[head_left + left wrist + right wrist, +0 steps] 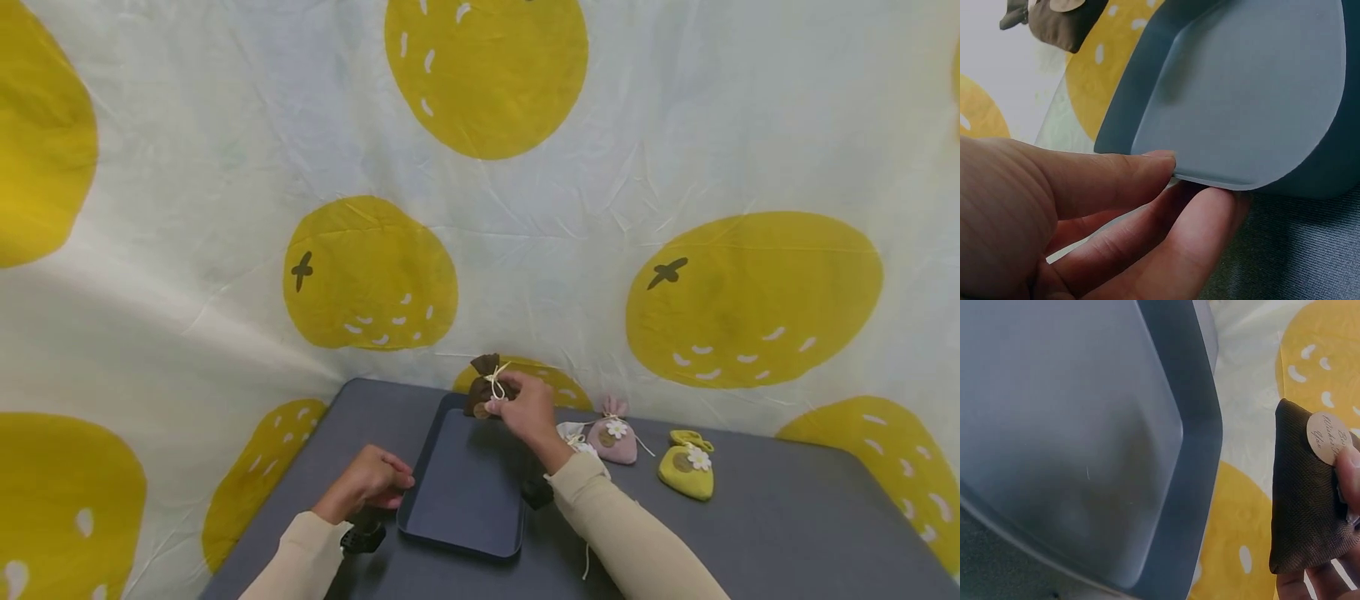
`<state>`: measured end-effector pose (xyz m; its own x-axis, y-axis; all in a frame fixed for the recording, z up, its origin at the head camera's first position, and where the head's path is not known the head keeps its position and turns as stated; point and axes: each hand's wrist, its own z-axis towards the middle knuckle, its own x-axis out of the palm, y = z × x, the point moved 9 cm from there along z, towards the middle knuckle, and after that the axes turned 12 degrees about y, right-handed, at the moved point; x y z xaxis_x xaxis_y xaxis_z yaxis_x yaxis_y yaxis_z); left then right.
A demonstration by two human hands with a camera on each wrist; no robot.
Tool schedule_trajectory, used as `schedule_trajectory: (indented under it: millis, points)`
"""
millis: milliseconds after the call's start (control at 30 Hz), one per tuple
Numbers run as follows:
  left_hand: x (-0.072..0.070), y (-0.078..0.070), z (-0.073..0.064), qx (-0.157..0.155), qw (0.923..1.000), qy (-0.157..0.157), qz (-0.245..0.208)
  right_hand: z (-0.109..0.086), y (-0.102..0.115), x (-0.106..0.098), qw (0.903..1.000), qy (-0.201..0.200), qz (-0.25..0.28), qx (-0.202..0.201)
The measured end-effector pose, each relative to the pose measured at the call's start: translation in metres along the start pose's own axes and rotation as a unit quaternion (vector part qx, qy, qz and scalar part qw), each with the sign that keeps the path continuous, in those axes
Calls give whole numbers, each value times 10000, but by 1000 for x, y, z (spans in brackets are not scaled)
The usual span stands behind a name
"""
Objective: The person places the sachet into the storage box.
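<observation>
My right hand point(531, 408) holds a small dark brown drawstring pouch point(477, 393) over the far end of a grey-blue rectangular tray point(465, 492). A pale cord ties the pouch's neck, and a round tag with lettering shows on its front in the right wrist view. At the tray's left side, my left hand point(369, 477) pinches the rim. The left wrist view shows the thumb point(1116, 178) over the edge and a fingertip point(1210, 212) against its underside. Nothing lies on the visible tray floor.
Right of the tray lie a white pouch point(572, 431), partly hidden by my right arm, a pink pouch point(615, 442) and a yellow pouch point(686, 477), on a dark grey table point(765, 517). A fruit-patterned cloth point(540, 275) hangs behind the table.
</observation>
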<state>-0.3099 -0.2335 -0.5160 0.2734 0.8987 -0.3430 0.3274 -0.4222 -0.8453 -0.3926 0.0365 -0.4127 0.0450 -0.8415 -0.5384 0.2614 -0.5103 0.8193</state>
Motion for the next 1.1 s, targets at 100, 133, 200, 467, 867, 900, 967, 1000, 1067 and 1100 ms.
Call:
schedule_trajectory:
  millis: [100, 133, 200, 467, 867, 900, 967, 1000, 1067, 1100]
  points:
    - [0, 2, 0, 5, 10000, 20, -20, 1, 1, 5, 10000, 13, -11, -72]
    - [0, 2, 0, 14, 10000, 16, -26, 2, 2, 6, 9999, 14, -19, -107]
    - [-1, 2, 0, 2, 10000, 18, -50, 4, 3, 8, 9999, 24, -24, -147]
    - [0, 2, -1, -63, 10000, -11, -60, 10, -2, 17, 9995, -113, -268, -124]
    - [-1, 1, -1, -80, 10000, -34, -11, 14, -12, 30, 9992, -272, -278, -125]
    - [-1, 2, -1, -82, 10000, -30, -7, 14, -13, 32, 9993, -264, -263, -97]
    - [0, 3, -1, -78, 10000, -16, -10, 13, -16, 34, 9993, -279, -243, -51]
    - [0, 3, 0, -72, 10000, -13, -1, 13, -16, 35, 9993, -287, -235, -30]
    - [1, 2, 0, -29, 10000, 6, 23, 13, -18, 37, 9993, -304, -223, -5]
    - [1, 2, 1, -8, 10000, 12, 26, 13, -19, 38, 9992, -316, -226, 15]
